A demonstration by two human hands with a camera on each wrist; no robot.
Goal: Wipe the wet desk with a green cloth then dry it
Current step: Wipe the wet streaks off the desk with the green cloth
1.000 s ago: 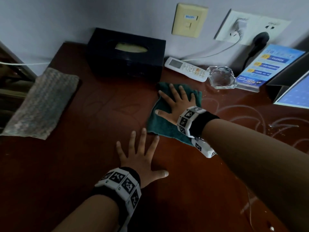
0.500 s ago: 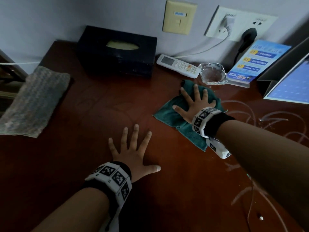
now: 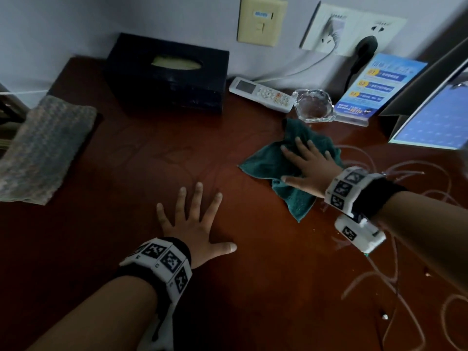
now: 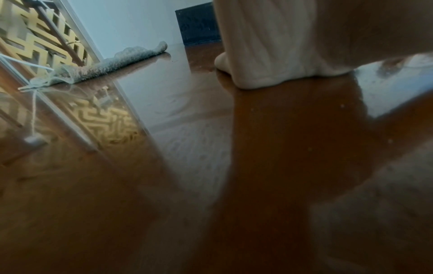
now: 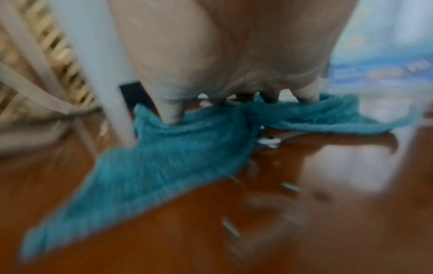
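A dark green cloth lies crumpled on the reddish-brown desk, right of centre. My right hand presses flat on it with fingers spread. In the blurred right wrist view the fingertips dig into the teal-looking cloth. My left hand lies flat on the bare desk nearer me, fingers splayed, holding nothing. Pale water streaks curl over the desk's right part. A grey-beige cloth rests at the left edge; the grey-beige cloth also shows in the left wrist view.
A black tissue box stands at the back. A white remote, a glass ashtray, a blue card stand and a screen line the back right. Cables run from wall sockets.
My right hand has slid the green cloth rightward across the desk, from beside the tissue box to below the ashtray, bunching it. The left hand has stayed flat in place.
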